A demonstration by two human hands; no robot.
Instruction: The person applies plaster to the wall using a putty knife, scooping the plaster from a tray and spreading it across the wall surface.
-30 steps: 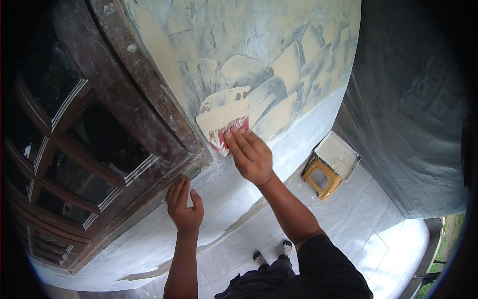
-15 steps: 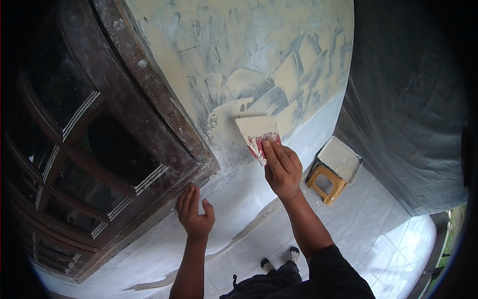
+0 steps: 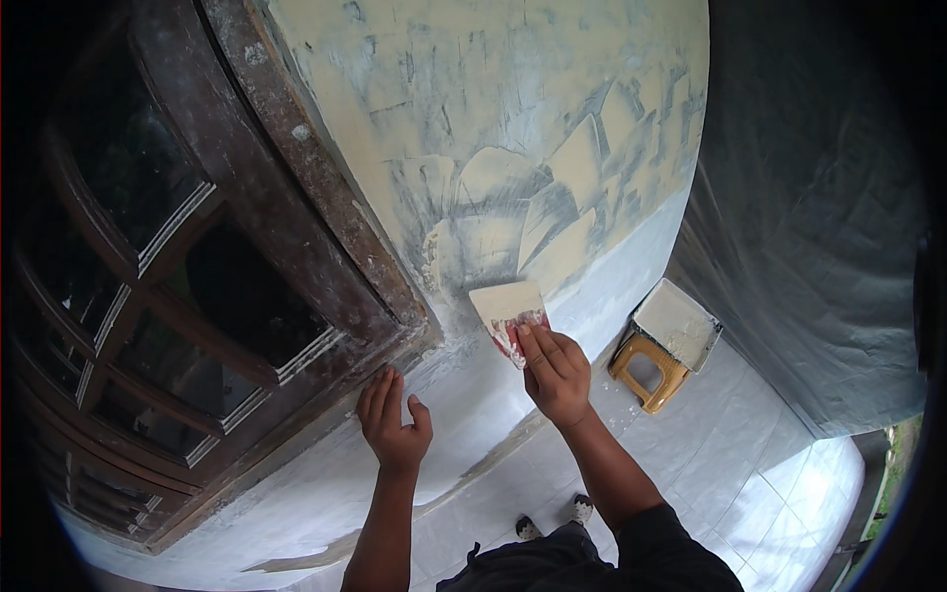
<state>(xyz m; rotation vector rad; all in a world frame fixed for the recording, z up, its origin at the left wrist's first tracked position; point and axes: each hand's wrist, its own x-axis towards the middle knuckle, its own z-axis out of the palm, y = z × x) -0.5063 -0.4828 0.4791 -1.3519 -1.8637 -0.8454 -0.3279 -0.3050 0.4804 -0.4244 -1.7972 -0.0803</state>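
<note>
Against wall [image 3: 513,118], beside window frame [image 3: 296,197]: putty knife [image 3: 508,308] gripped in right hand [image 3: 554,370], blade up-left of fingers; left hand [image 3: 393,426] flat, open, lower-left.

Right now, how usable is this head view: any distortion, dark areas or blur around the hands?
Head view: fisheye bends the dark wooden window frame and blacks out the corners; even daylight, both hands sharp, right hand on the putty-coated scraper.
</note>
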